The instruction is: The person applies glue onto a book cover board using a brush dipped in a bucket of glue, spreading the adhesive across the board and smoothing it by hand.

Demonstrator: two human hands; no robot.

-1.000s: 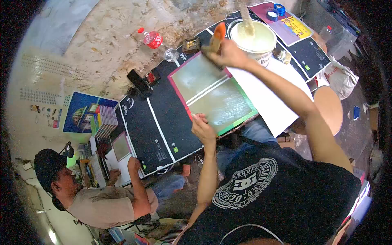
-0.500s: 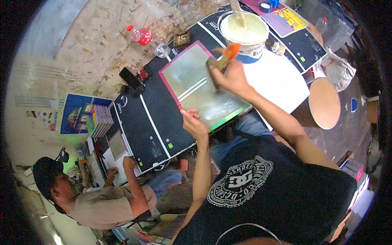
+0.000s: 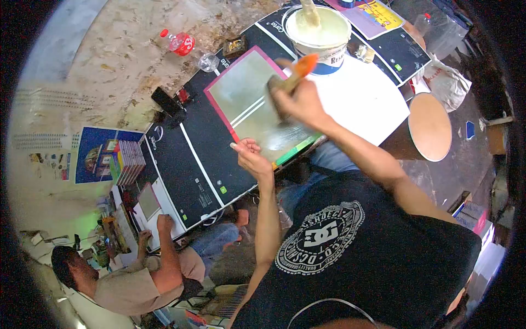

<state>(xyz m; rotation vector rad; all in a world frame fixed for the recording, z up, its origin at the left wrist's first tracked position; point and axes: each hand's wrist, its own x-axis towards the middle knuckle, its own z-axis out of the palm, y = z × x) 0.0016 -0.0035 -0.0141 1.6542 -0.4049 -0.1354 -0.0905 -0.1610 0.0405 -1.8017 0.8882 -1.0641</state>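
Note:
My right hand (image 3: 300, 101) is closed round a wide brush (image 3: 298, 71) with an orange handle end, its bristles against a grey board (image 3: 246, 90) edged in pink and green. Two white stripes cross the board, and its lower part looks wet and shiny. At the board's near left corner, my left hand (image 3: 255, 159) holds the edge between thumb and curled fingers. Beyond the board stands a white bucket (image 3: 323, 52) of pale paste with a stick in it. White sheets (image 3: 356, 101) lie to the right of the board.
The black-covered table (image 3: 200, 159) holds a phone (image 3: 166, 102), a small box (image 3: 235, 47) and a plastic bottle (image 3: 181, 44). At the lower left another person (image 3: 129, 285) works over a smaller board (image 3: 148, 201). A round-topped drum (image 3: 431, 127) stands right.
The whole view has shifted slightly, moving most things left and up. My right hand and the brush are a little lower on the board. The other person's head has turned or lowered.

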